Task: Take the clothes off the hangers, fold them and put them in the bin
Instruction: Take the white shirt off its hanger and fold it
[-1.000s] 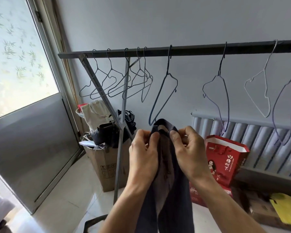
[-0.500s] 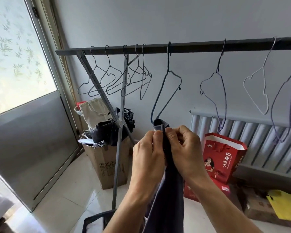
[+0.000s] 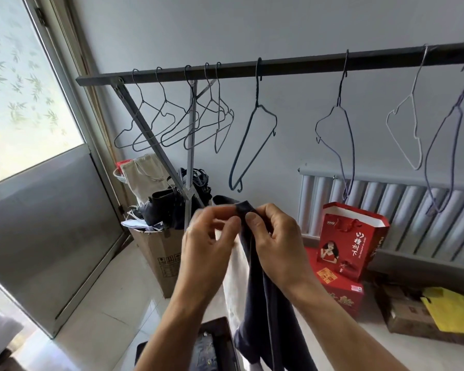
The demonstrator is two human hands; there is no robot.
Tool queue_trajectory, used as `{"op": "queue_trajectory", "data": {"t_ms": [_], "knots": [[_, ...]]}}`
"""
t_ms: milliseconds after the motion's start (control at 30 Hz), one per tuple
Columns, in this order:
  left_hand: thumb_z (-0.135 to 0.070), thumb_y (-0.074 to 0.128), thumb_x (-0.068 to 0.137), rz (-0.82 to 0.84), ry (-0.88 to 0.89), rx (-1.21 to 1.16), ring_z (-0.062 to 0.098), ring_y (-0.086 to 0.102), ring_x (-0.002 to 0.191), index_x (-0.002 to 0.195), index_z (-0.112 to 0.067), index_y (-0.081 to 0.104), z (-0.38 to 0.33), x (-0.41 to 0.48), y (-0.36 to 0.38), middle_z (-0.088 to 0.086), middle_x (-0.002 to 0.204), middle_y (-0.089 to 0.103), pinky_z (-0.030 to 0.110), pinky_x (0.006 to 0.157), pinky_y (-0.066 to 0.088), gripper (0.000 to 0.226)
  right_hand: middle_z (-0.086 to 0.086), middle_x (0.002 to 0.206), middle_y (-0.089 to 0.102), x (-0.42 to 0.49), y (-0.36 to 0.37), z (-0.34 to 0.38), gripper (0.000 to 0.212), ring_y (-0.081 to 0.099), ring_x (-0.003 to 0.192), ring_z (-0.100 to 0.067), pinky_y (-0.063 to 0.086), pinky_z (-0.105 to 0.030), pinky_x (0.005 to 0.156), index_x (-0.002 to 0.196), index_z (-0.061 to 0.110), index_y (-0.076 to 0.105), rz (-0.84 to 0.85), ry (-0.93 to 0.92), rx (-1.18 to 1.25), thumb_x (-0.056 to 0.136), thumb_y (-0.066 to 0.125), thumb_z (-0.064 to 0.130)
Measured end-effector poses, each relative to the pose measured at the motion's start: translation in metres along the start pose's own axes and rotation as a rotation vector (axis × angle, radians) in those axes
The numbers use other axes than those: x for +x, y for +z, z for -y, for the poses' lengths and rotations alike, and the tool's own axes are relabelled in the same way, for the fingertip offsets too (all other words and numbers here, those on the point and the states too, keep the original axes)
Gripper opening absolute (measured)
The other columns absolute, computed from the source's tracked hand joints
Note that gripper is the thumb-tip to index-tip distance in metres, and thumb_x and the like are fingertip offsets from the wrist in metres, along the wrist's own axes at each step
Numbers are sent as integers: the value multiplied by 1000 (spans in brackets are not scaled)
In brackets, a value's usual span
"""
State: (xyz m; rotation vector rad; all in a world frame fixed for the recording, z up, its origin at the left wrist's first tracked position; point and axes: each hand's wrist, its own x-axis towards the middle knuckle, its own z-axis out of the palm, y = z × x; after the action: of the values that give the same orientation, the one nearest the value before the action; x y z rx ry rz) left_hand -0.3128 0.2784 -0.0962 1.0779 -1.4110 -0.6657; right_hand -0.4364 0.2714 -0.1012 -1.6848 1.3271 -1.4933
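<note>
Rising side by side from the near edge, both forearms angle up and inward, and the hands meet below the rail (image 3: 306,66). The right hand (image 3: 276,242) shows its back, its thumb laid flat over the bunched top hem of the dark garment (image 3: 268,303) and its fingers curled round that hem. The left hand (image 3: 208,245), blurred, sits just to the left, knuckles up, with thumb and forefinger closed together on the same hem. The garment hangs straight down between the wrists, a pale inner layer showing along its left side, and its lower part hangs just right of the dark bin (image 3: 217,341) on the floor. Empty wire hangers (image 3: 257,89) hang along the rail above. A cardboard box (image 3: 161,253) stands at far left, and a red bag (image 3: 354,245) stands in front of the radiator (image 3: 402,210) at right.
</note>
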Motion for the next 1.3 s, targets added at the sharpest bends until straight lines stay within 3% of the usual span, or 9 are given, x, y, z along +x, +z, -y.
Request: {"op": "queue_trajectory", "data": {"t_ms": [100, 167, 267, 367, 600, 833, 967, 1133, 1300], "knots": [[-54, 64, 81, 129, 282, 321, 3, 47, 124, 129, -38, 54, -1, 23, -15, -17, 128, 49, 23, 101, 41, 50, 3, 78, 66, 7, -7, 6, 16, 63, 72, -12, 55, -37, 70, 94, 18, 64, 119, -8, 29, 97, 55, 31], [-63, 54, 82, 292, 337, 404, -6, 47, 119, 128, -36, 56, -9, 37, -21, -25, 120, 55, 34, 107, 39, 53, 8, 75, 65, 12, -12, 12, 13, 61, 68, -3, 51, -22, 64, 91, 20, 64, 201, -27, 99, 96, 57, 29], [-71, 48, 81, 351, 317, 484, -3, 56, 79, 87, -31, 63, -14, 55, -23, -16, 78, 62, 35, 81, 50, 43, 10, 75, 66, 19, -16, 21, 12, 62, 69, 2, 49, -13, 63, 89, 19, 65, 232, -41, 198, 94, 58, 27], [-69, 52, 79, 344, 336, 457, 6, 40, 52, 65, -20, 47, -14, 66, -22, -8, 55, 44, 26, 52, 36, 50, -5, 80, 68, 23, -14, 23, 20, 63, 72, -9, 54, -23, 66, 91, 11, 66, 199, -86, 199, 94, 57, 28], [-52, 63, 80, 529, 332, 474, 2, 43, 52, 58, -40, 56, -42, 82, -26, -13, 53, 48, 17, 54, 33, 26, 3, 97, 70, 17, -25, 6, 13, 67, 95, -9, 57, -26, 82, 102, 21, 63, 320, -55, 265, 92, 62, 12], [-52, 65, 77, 559, 367, 491, 4, 37, 56, 69, -5, 58, -62, 92, -37, 2, 57, 43, 22, 53, 34, 48, 5, 96, 73, 10, -34, -21, 18, 69, 94, -9, 54, -23, 77, 105, 19, 68, 458, 43, 239, 87, 68, 17], [-55, 64, 77, 474, 370, 506, 4, 39, 57, 66, -18, 59, -62, 99, -44, -2, 58, 48, 23, 56, 35, 39, 8, 100, 73, 3, -28, -26, 23, 68, 98, -7, 54, -23, 82, 111, 25, 66, 513, 43, 177, 92, 63, 11], [-42, 64, 89, 382, 409, 554, 2, 41, 54, 62, -28, 53, -60, 103, -50, -14, 54, 46, 16, 54, 33, 32, 11, 107, 64, -6, -22, -31, 37, 64, 97, -1, 55, -20, 80, 119, 25, 47, 353, 10, 131, 89, 67, 15], [-41, 63, 88, 357, 440, 555, 3, 37, 56, 73, -5, 60, -66, 107, -51, -3, 60, 44, 18, 56, 32, 39, 14, 108, 59, -13, -18, -44, 42, 70, 91, -15, 61, -39, 74, 106, 24, 42, 106, -75, 172, 82, 75, 16]]}}
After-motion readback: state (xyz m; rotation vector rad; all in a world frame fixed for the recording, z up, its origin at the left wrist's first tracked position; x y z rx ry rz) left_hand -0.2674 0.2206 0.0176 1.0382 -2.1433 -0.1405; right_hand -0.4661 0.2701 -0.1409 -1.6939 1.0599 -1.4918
